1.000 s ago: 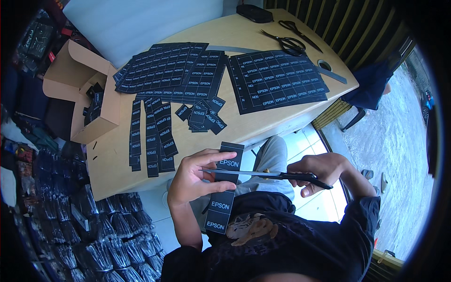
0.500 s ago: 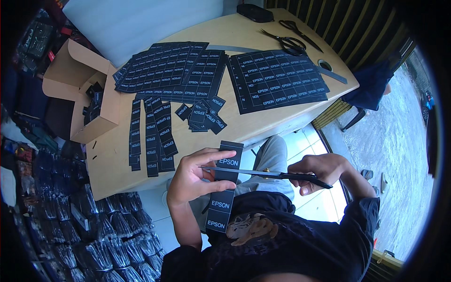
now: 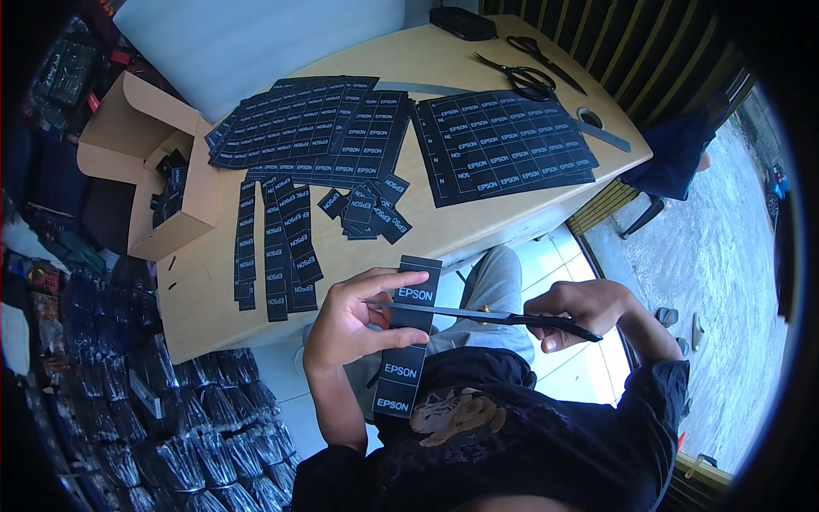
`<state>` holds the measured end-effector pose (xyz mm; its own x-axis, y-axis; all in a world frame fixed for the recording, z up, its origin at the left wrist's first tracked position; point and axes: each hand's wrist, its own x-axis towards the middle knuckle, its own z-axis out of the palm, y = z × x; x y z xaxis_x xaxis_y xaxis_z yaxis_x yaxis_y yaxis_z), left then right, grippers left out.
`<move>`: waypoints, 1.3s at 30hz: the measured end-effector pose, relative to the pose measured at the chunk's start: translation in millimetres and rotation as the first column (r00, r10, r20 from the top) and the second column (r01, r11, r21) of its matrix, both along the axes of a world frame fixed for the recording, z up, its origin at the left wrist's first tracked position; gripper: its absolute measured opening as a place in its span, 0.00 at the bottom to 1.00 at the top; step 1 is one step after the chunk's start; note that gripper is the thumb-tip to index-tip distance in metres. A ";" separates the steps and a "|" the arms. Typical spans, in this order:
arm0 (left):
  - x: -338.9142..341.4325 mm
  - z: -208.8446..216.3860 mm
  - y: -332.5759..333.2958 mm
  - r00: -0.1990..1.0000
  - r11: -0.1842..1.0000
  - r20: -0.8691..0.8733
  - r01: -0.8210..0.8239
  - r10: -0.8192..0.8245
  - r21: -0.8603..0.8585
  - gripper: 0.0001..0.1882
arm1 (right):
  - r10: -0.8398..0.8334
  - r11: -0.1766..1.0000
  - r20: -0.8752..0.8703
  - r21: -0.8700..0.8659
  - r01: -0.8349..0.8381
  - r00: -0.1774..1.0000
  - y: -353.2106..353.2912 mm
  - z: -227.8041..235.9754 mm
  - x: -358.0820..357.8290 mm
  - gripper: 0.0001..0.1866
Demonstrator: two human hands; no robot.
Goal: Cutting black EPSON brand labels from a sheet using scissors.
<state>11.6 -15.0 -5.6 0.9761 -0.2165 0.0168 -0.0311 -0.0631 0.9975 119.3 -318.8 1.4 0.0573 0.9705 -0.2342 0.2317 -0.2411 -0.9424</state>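
My left hand [image 3: 348,322] grips a narrow black strip of printed labels [image 3: 401,370] between thumb and fingers, holding it upright in front of my lap. In my right hand [image 3: 573,311] is a pair of scissors [image 3: 478,315], my fingers round the black handles. The blades lie across the strip, between my left thumb and index finger, along a line between two labels. Whether the blades are parted cannot be made out. On the table before me lie several cut strips [image 3: 276,247] and a small heap of single labels [image 3: 367,209].
Uncut label sheets [image 3: 307,128] lie at the table's back left, more sheets [image 3: 508,145] at the right. Two spare scissors [image 3: 525,79], a dark case [image 3: 462,24] and a metal ruler [image 3: 604,135] are beyond. An open cardboard box [image 3: 198,192] holds cut labels. Plastic-wrapped bundles [image 3: 205,452] stand at lower left.
The strip's lower end has shifted up very slightly. Both hands and the scissors are otherwise almost where they were.
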 end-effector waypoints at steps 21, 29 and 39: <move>2.6 0.6 1.2 1.000 1.000 0.000 0.019 -0.019 0.008 0.33 | -0.058 0.994 0.038 0.099 0.054 0.998 -2.7 -14.0 -5.7 0.27; 9.9 -7.7 11.1 0.997 0.997 0.004 -0.076 0.076 -0.030 0.33 | -0.143 0.990 0.144 0.021 0.142 0.979 -20.1 -12.7 -5.1 0.27; 94.3 -35.7 45.8 0.965 0.909 0.166 -0.250 0.204 0.334 0.25 | -0.338 0.939 0.142 -0.019 0.344 0.931 -39.6 -25.7 -15.5 0.25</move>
